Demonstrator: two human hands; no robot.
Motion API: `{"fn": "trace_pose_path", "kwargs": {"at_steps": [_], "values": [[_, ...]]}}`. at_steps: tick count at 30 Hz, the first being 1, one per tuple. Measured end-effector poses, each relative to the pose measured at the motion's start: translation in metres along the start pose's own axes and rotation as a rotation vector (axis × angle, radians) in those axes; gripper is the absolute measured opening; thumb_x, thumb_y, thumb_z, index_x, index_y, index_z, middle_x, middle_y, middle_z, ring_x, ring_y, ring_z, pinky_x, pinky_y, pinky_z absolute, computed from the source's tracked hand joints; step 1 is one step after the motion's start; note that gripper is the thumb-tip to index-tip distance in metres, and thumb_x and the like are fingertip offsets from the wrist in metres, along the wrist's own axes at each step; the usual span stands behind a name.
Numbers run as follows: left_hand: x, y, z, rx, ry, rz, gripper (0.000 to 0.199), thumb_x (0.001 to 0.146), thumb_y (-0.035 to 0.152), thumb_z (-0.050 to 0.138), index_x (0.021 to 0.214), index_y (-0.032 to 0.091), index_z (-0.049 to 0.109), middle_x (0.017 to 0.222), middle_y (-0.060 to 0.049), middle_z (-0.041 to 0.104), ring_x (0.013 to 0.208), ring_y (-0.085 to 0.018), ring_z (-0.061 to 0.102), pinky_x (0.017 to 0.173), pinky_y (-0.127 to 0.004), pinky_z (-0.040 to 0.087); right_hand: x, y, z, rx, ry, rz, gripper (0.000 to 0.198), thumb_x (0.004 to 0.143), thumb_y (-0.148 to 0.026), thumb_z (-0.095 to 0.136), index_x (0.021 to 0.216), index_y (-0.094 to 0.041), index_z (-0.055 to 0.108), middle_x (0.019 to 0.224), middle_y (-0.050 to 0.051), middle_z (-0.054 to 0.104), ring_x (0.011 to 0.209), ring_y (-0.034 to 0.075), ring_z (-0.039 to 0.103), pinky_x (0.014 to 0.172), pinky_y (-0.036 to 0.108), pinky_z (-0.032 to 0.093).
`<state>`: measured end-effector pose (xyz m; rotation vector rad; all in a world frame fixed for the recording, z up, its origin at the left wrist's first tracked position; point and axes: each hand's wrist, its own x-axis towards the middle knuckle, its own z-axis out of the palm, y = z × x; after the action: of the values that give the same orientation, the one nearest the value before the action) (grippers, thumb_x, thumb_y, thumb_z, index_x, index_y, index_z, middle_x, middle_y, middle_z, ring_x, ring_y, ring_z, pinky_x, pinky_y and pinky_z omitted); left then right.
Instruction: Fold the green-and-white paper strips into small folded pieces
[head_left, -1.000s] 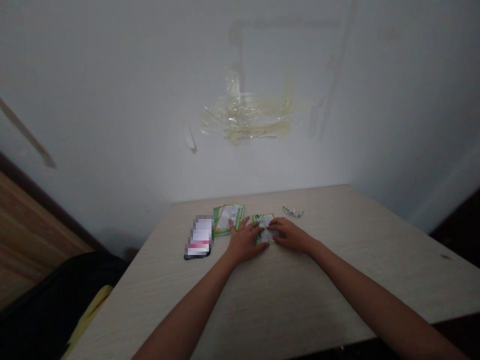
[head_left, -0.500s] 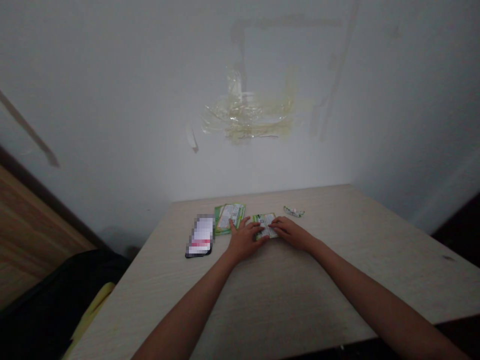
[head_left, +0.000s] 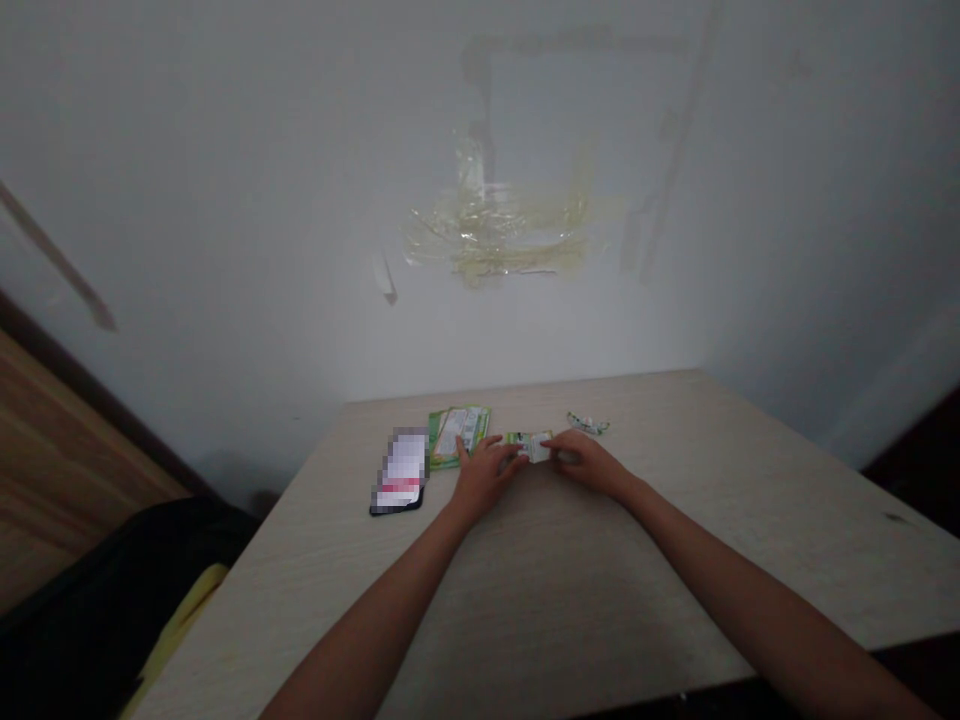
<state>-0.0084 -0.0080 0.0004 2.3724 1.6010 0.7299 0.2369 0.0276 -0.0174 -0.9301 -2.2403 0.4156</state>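
Observation:
A flat green-and-white printed packet (head_left: pixel 537 447) lies between my hands on the table, its lower part folded up or tilted; I cannot tell which. My left hand (head_left: pixel 484 474) grips its left end, thumb at the near edge and other fingers over the top. At the right end my right hand (head_left: pixel 586 462) pinches it between thumb and fingers. Left of it, close by my left fingers, rests a small pile of similar green printed packets (head_left: pixel 454 432). A crumpled clear-and-green wrapper (head_left: pixel 588 424) sits just beyond my right hand.
A phone (head_left: pixel 401 470) with a blurred-out screen lies left of the packet pile. The pale wooden table (head_left: pixel 712 480) meets a white wall (head_left: pixel 300 200) bearing old clear tape (head_left: pixel 495 235). Dark and yellow cloth (head_left: pixel 180 620) hangs by the table's left side.
The packet between my hands now shows a shorter face, its near edge raised or folded away from me. My fingers have closed in on its ends. The pile, phone and wrapper stay put.

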Motion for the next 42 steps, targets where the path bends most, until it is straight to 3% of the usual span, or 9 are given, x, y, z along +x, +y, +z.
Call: {"fn": "trace_pose_path", "kwargs": {"at_steps": [6, 19, 25, 32, 37, 42], "values": [[0.001, -0.001, 0.001, 0.011, 0.019, -0.013, 0.044, 0.089, 0.054, 0.052, 0.129, 0.036, 0.055, 0.131, -0.003, 0.062, 0.126, -0.023, 0.05, 0.113, -0.068, -0.005, 0.002, 0.007, 0.007, -0.029, 0.084, 0.06, 0.034, 0.084, -0.025, 0.059, 0.117, -0.018, 0.067, 0.099, 0.009, 0.072, 0.094, 0.024, 0.064, 0.091, 0.041, 0.048], [0.006, -0.002, 0.005, -0.001, 0.081, -0.078, 0.041, 0.091, 0.041, 0.054, 0.131, 0.033, 0.051, 0.091, 0.003, 0.07, 0.108, -0.02, 0.06, 0.113, -0.068, -0.004, 0.001, 0.008, 0.02, -0.186, 0.155, 0.197, 0.051, 0.084, -0.033, 0.064, 0.132, -0.018, 0.054, 0.099, 0.01, 0.065, 0.098, 0.025, 0.057, 0.093, 0.044, 0.044], [0.01, -0.004, 0.012, 0.02, 0.08, -0.133, 0.049, 0.09, 0.037, 0.056, 0.137, 0.033, 0.044, 0.098, 0.0, 0.071, 0.111, -0.022, 0.058, 0.115, -0.066, 0.001, 0.002, 0.004, 0.029, -0.288, 0.189, 0.274, 0.065, 0.08, -0.033, 0.07, 0.138, -0.016, 0.047, 0.099, 0.011, 0.063, 0.1, 0.028, 0.054, 0.092, 0.043, 0.041], [0.009, -0.003, 0.012, 0.058, 0.07, -0.139, 0.064, 0.087, 0.039, 0.057, 0.146, 0.03, 0.034, 0.113, -0.007, 0.068, 0.118, -0.027, 0.054, 0.113, -0.07, 0.003, 0.003, -0.002, 0.03, -0.281, 0.212, 0.251, 0.079, 0.079, -0.028, 0.07, 0.147, -0.015, 0.033, 0.093, 0.012, 0.063, 0.099, 0.031, 0.052, 0.092, 0.046, 0.042], [0.007, -0.003, 0.01, 0.144, 0.084, -0.068, 0.047, 0.088, 0.039, 0.056, 0.134, 0.042, 0.049, 0.137, -0.003, 0.056, 0.131, -0.031, 0.042, 0.108, -0.077, 0.004, 0.002, -0.006, 0.026, -0.316, 0.185, 0.185, 0.069, 0.08, -0.027, 0.067, 0.143, -0.017, 0.041, 0.116, 0.016, 0.057, 0.114, 0.032, 0.047, 0.102, 0.052, 0.037], [0.004, -0.003, 0.011, 0.144, 0.047, 0.013, 0.038, 0.093, 0.035, 0.049, 0.129, 0.045, 0.054, 0.141, 0.003, 0.055, 0.137, -0.033, 0.035, 0.104, -0.08, -0.004, 0.001, -0.004, 0.023, -0.208, 0.082, -0.013, 0.031, 0.085, -0.015, 0.057, 0.115, -0.021, 0.066, 0.122, 0.011, 0.059, 0.117, 0.025, 0.051, 0.103, 0.045, 0.04]]}}
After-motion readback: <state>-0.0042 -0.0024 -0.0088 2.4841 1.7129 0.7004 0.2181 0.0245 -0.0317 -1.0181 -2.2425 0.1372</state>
